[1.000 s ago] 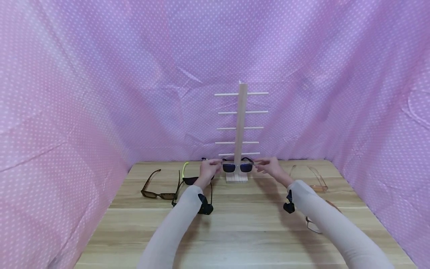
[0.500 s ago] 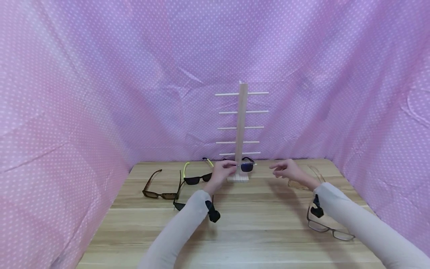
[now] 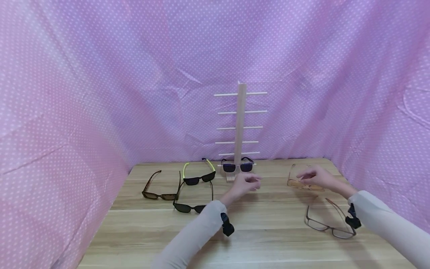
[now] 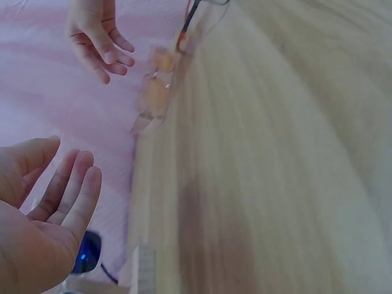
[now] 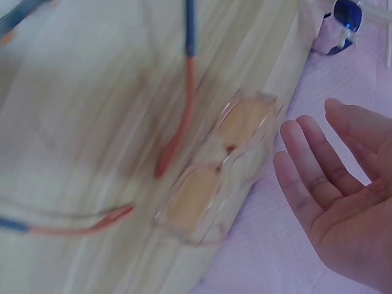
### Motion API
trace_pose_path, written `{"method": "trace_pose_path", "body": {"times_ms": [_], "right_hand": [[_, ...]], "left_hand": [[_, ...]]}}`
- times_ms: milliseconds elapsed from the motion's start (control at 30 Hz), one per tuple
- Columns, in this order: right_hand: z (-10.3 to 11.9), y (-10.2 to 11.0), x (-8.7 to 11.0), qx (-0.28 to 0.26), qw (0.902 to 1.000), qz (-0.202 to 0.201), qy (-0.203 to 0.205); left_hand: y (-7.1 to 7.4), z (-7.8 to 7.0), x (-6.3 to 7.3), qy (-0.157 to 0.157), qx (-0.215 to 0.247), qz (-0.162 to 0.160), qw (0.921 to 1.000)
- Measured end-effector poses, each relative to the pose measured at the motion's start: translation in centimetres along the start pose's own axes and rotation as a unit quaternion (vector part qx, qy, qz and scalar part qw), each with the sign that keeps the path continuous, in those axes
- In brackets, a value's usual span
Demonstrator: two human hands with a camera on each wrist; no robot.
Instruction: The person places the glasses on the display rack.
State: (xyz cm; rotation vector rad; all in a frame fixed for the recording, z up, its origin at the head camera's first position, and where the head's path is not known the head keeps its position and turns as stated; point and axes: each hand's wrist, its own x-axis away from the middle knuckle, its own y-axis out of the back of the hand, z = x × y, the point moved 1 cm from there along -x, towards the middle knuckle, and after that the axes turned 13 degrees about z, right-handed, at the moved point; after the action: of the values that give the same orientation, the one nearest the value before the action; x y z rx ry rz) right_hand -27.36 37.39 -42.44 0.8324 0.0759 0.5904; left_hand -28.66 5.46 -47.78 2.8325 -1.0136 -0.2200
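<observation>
My left hand (image 3: pixel 242 186) hovers in front of the stand with relaxed fingers and nothing in them. Blue-lensed sunglasses (image 3: pixel 246 167) hang on the lowest rod of the wooden display stand (image 3: pixel 240 123), just behind that hand. Over on the right, my right hand (image 3: pixel 317 177) is above the clear-framed glasses with orange-tinted lenses (image 3: pixel 295 184), overlapping them in the head view. In the right wrist view its fingers are spread loosely and hold nothing, beside those orange-tinted glasses (image 5: pixel 195 197). Dark-framed glasses with orange temple tips (image 3: pixel 330 228) lie below the right forearm.
Left of the stand lie sunglasses with yellow-green temples (image 3: pixel 192 181), black sunglasses (image 3: pixel 183 208) and brown sunglasses (image 3: pixel 152 195). Several bare rods cross the stand's upper post. Pink dotted cloth (image 3: pixel 100 93) encloses the wooden table (image 3: pixel 262 239) at the back and sides.
Both hands have let go of the blue-lensed sunglasses, which now hang on the lowest rod. The right hand moved right to the orange-tinted glasses; the left moved right and toward me.
</observation>
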Motion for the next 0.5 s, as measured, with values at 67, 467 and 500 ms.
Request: {"method": "trace_pose_path", "body": {"times_ms": [67, 467, 500], "right_hand": [[-0.6, 0.3, 0.8, 0.002, 1.0000, 0.006, -0.002], [-5.1, 0.7, 5.0, 0.012, 0.9993, 0.034, 0.015], [-5.5, 0.7, 5.3, 0.013, 0.9992, 0.034, 0.018]], "left_hand": [[-0.8, 0.2, -0.1, -0.002, -0.005, 0.013, 0.9999], [-6.2, 1.6, -0.5, 0.035, -0.022, 0.077, 0.9962], [-6.7, 1.7, -0.6, 0.037, -0.022, 0.081, 0.9958]]}}
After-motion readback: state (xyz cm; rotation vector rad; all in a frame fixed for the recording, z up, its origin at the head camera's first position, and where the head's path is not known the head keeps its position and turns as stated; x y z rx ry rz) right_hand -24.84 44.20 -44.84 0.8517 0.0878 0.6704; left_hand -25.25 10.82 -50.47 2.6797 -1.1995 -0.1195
